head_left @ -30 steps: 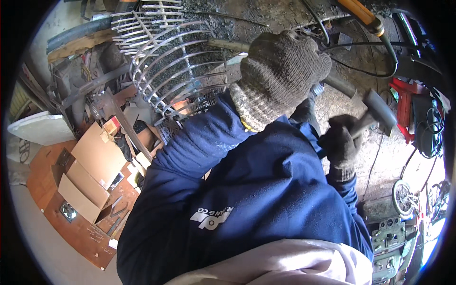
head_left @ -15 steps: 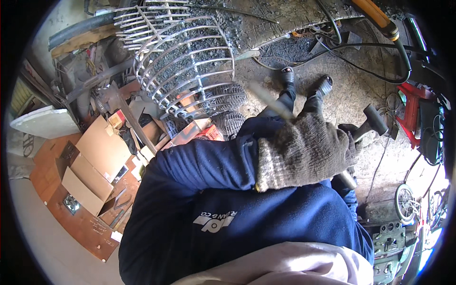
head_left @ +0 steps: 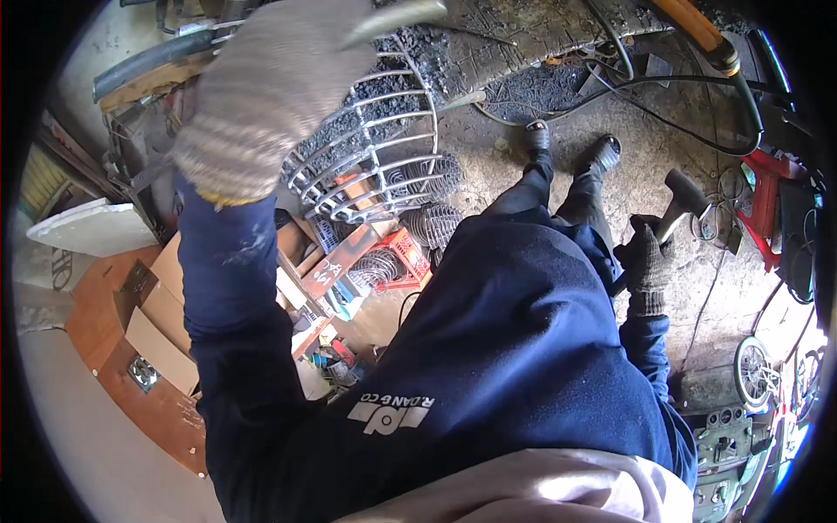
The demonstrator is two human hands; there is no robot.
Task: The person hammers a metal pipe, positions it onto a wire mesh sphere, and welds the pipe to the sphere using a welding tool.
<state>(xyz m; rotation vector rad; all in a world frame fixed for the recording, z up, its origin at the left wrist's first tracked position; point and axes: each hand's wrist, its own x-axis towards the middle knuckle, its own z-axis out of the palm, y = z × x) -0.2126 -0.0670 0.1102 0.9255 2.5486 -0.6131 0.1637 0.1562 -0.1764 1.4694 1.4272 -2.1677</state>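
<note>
Left hand (head_left: 272,100): grip apparently clamped on a curved rod (head_left: 397,19), seen across the upper rim of a wire frame (head_left: 370,139). Right hand (head_left: 647,263): grip wrapped around a hammer (head_left: 682,205). Probable faults: loose glove fabric lets the rod slip; careless swinging snags its tip on that rim.

The left hand (head_left: 270,100) in a grey-brown knit glove has swung from beside the other hand up to the upper left, carrying a pale, slightly curved rod (head_left: 399,21) and now covering part of the curved grey metal-bar rack (head_left: 370,148). The dark-gloved right hand (head_left: 647,266) is uncovered, the red plastic crate (head_left: 422,272) shows more fully, and the navy left sleeve (head_left: 228,261) hides more of the brown cardboard box (head_left: 161,349).
</note>
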